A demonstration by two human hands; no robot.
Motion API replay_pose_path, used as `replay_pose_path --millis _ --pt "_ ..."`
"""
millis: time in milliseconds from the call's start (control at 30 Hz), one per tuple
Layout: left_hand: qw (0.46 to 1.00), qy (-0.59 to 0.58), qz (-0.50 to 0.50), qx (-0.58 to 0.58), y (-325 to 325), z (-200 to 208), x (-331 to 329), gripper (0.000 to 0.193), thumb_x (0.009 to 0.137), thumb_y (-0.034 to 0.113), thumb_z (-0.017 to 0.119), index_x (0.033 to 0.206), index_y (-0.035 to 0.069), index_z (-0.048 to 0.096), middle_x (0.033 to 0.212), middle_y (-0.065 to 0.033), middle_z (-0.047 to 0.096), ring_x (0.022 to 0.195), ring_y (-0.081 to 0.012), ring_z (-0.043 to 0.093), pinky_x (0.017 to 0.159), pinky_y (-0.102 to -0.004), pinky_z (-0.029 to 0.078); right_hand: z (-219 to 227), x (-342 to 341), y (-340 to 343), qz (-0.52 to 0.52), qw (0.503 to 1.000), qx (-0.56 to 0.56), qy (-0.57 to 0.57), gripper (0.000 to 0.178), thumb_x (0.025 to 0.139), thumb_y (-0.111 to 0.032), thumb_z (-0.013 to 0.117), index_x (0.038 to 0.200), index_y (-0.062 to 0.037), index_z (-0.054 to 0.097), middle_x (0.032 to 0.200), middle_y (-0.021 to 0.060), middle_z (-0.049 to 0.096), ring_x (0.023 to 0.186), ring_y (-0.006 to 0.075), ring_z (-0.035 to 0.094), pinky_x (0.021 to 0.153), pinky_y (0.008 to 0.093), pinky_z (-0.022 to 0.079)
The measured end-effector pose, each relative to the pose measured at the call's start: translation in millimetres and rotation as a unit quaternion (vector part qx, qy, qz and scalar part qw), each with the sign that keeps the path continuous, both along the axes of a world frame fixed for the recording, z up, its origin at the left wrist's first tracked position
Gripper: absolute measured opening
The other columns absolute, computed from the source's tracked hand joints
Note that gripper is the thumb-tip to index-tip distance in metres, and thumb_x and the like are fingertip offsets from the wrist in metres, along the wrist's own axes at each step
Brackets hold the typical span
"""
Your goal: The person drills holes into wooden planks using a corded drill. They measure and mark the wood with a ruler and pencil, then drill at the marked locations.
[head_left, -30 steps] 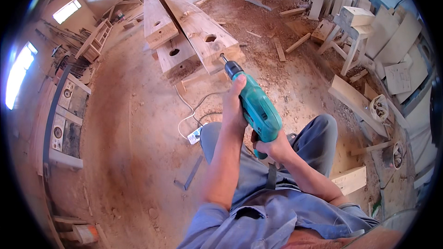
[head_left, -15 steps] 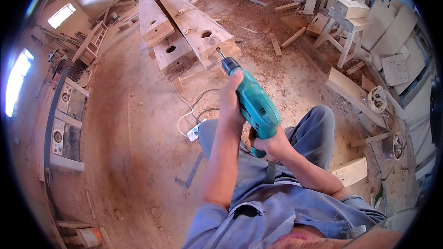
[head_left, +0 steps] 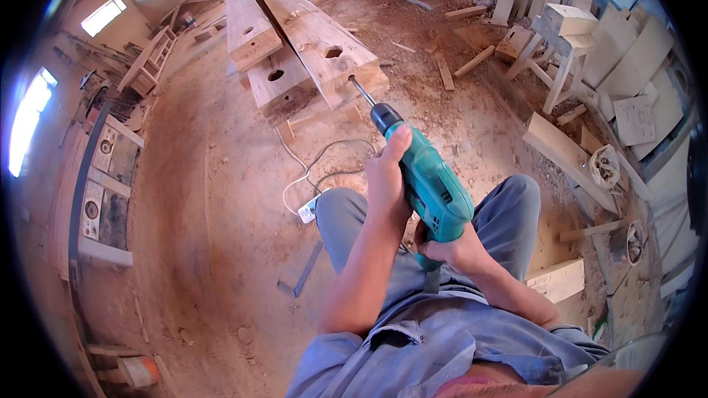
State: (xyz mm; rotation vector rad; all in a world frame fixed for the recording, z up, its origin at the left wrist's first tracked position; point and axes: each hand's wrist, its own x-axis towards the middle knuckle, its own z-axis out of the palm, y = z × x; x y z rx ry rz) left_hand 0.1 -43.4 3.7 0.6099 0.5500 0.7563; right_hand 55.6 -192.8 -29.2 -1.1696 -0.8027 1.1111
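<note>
A teal power drill (head_left: pixel 434 184) with a black chuck is held between both hands in front of my body. My left hand (head_left: pixel 389 177) wraps round its front part just behind the chuck, thumb on top. My right hand (head_left: pixel 451 248) grips the handle at the rear. The long drill bit (head_left: pixel 362 93) points away from me, its tip at a small hole in the end face of a thick wooden beam (head_left: pixel 324 43). A larger hole is cut through the beam's upper face. Beside it on the left lie two more holed beams, one upper beam (head_left: pixel 251 33) resting over a lower one (head_left: pixel 284 82).
A white power strip (head_left: pixel 308 211) with cables lies by my left knee, near a metal square (head_left: pixel 302 276). On the right are a wooden sawhorse (head_left: pixel 557 59), a long timber (head_left: pixel 571 158), a wood block (head_left: pixel 557 280) and leaning boards. Wood scraps and dust cover the floor.
Both hands have drawn the drill back toward me and to the right. More of the bit now shows outside the beam's end hole.
</note>
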Motion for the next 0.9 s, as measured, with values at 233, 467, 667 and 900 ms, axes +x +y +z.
replay_pose_path --millis 233,467,667,900 --pt "0.999 -0.051 -0.013 0.003 32.8 0.9 1.3 0.029 0.093 0.03 0.072 0.099 0.004 0.061 0.081 -0.0077 0.064 0.069 -0.0217 0.065 0.064 -0.0367 0.057 -8.9 7.8 35.7 0.022 0.999 -0.024 -0.004 0.022 0.069 0.005 0.071 0.089 -0.0026 0.066 0.082 0.0044 0.065 0.078 0.0158 0.062 0.071 0.0314 0.05" --pt "1.0 -0.028 -0.005 -0.005 25.6 4.9 4.1 0.032 0.093 0.031 0.072 0.103 0.002 0.062 0.083 -0.0081 0.066 0.069 -0.0222 0.066 0.066 -0.0372 0.057 -7.2 6.9 28.0 0.004 1.0 -0.024 -0.006 0.018 0.07 0.003 0.071 0.085 -0.0034 0.066 0.081 0.0031 0.065 0.076 0.0149 0.062 0.071 0.0306 0.05" --pt "1.0 -0.025 0.003 0.007 21.9 -6.3 5.4 0.032 0.094 0.031 0.071 0.103 0.002 0.062 0.083 -0.0101 0.066 0.071 -0.0232 0.066 0.068 -0.038 0.057 -3.0 7.1 15.7 0.014 1.0 -0.022 -0.004 0.025 0.068 0.005 0.07 0.092 -0.0012 0.066 0.083 0.0036 0.066 0.078 0.0146 0.062 0.072 0.0307 0.05" --pt "0.997 -0.064 -0.038 0.012 39.0 2.4 -4.2 0.031 0.094 0.032 0.069 0.102 0.003 0.061 0.084 -0.0102 0.065 0.072 -0.0224 0.065 0.067 -0.0378 0.057 -11.2 -2.6 39.1 0.005 0.999 -0.028 -0.026 0.025 0.069 0.006 0.069 0.094 -0.0005 0.066 0.085 0.0052 0.066 0.078 0.0165 0.064 0.073 0.0311 0.051"
